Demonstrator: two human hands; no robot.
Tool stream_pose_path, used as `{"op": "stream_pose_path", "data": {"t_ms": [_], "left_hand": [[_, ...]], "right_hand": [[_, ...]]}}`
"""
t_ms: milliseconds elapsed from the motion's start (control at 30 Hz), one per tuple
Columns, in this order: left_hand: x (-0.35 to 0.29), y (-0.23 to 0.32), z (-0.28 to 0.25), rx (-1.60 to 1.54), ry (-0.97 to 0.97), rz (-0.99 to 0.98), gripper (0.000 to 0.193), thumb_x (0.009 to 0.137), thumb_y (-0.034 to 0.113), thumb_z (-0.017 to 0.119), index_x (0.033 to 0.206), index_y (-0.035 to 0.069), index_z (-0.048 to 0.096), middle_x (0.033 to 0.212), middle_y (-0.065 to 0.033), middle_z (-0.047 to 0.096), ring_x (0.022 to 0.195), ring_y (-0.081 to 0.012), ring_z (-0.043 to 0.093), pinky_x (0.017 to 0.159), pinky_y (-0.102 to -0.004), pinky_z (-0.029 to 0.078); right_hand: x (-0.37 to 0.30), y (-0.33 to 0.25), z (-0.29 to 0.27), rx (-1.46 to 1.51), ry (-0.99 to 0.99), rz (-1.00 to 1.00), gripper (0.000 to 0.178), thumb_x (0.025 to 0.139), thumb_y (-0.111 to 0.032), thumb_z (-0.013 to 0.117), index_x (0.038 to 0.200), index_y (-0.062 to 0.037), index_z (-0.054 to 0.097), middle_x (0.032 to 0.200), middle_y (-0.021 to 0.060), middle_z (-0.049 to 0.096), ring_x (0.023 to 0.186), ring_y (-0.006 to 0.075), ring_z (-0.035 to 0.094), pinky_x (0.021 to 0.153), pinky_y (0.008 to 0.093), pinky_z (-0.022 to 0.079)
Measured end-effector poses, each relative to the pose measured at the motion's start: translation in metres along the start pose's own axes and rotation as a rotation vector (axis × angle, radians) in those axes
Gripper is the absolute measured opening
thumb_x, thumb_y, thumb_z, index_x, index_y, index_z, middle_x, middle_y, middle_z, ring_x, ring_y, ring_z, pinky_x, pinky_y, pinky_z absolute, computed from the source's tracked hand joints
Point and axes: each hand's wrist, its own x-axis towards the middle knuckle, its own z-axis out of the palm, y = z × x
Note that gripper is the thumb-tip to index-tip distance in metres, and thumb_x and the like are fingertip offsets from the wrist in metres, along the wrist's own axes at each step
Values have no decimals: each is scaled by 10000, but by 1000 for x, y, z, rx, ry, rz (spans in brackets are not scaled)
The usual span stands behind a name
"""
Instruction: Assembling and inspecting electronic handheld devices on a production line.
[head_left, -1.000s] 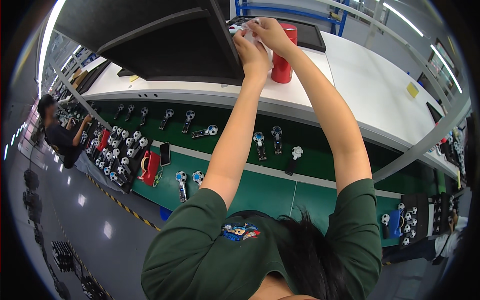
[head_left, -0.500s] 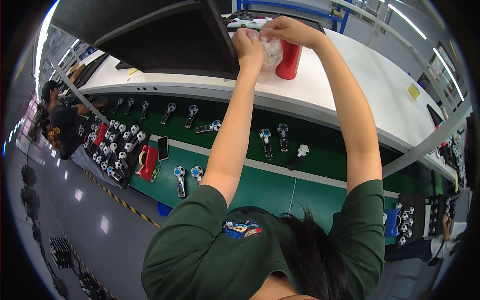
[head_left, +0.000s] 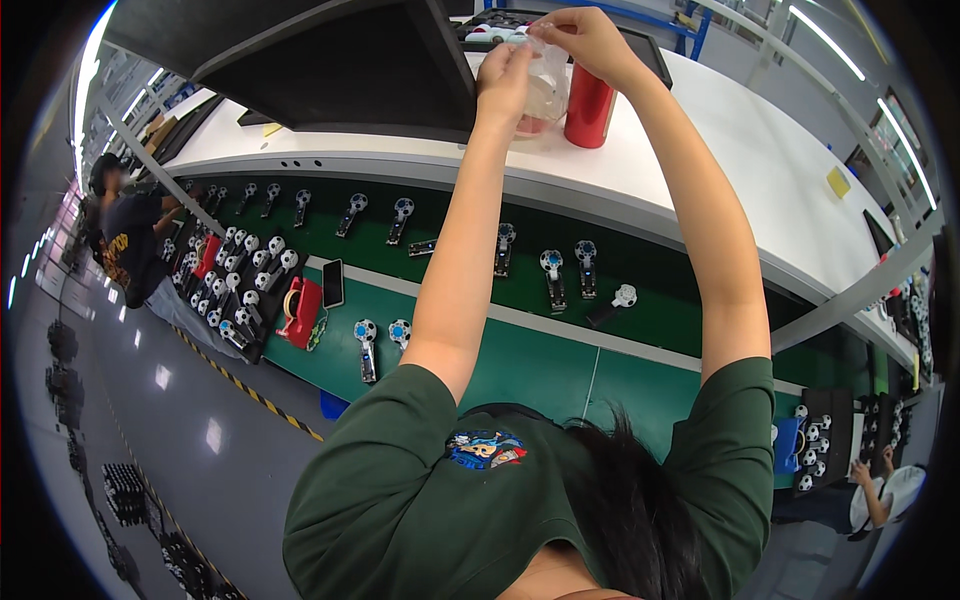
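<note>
White bench [head_left: 735, 150] runs across the back, w/ a green worktop [head_left: 540, 382] below, nearer the person. L hand [head_left: 503, 85] & R hand [head_left: 588, 45] are close together up over the white bench, both pinched on a clear plastic bag [head_left: 548, 90]: L thumb + fingers at its left side, R fingertips at the top. Bag sits b/w a big black panel [head_left: 340, 92] on the left and a red cylinder [head_left: 590, 110] just to its right; can't tell if its bottom touches the bench, or what's inside, if anything.

Main change vs. ½ sec ago: bag was bunched up, now it hangs longer & flatter, R hand higher on it. Prob. means the film's loosened and its top edge is easier to get at.

Ball-topped units [head_left: 553, 280] line a dark-green strip [head_left: 665, 320]; phone [head_left: 333, 284] & red tape dispenser [head_left: 301, 314] lie off to the left, untouched.
</note>
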Motion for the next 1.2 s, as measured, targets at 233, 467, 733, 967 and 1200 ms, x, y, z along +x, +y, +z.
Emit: {"op": "stream_pose_path", "data": {"t_ms": [233, 467, 733, 967, 1200], "left_hand": [[6, -7, 1, -286, 157, 101, 242, 932, 194, 445, 991, -8, 566, 890, -77, 596, 813, -136, 527, 743, -222, 419], [13, -10, 5, -345, 173, 123, 244, 945, 203, 437, 974, -6, 560, 861, -77, 587, 781, -132, 520, 728, -228, 419], [18, -24, -4, -177, 206, 234, 266, 948, 227, 437, 979, -3, 567, 801, -65, 580, 679, -106, 490, 646, -214, 409], [14, -11, -6, -328, 195, 231, 237, 934, 193, 452, 973, -5, 577, 782, -64, 576, 647, -103, 472, 613, -213, 402], [28, -16, -19, -484, 4, -32, 227, 904, 172, 498, 968, -25, 589, 810, -66, 587, 686, -113, 500, 650, -217, 422]], "right_hand": [[-8, -32, -1, 529, 0, 169, 170, 862, -151, 601, 944, -30, 688, 851, 70, 665, 666, 144, 585, 659, 280, 509], [-7, -24, -3, 363, -98, -71, 198, 866, -170, 598, 994, -39, 672, 873, 84, 668, 745, 143, 618, 646, 290, 515], [0, -48, 0, -600, -171, -176, 136, 824, -150, 597, 944, -99, 636, 847, 50, 661, 683, 161, 597, 599, 264, 488], [-12, -20, 30, -942, 146, -397, 221, 756, -89, 606, 970, -146, 606, 777, 26, 621, 646, 194, 578, 609, 276, 482], [-13, -10, 41, -811, 404, -480, 233, 746, -92, 610, 970, -156, 599, 801, -4, 635, 676, 162, 589, 581, 260, 466]]}}
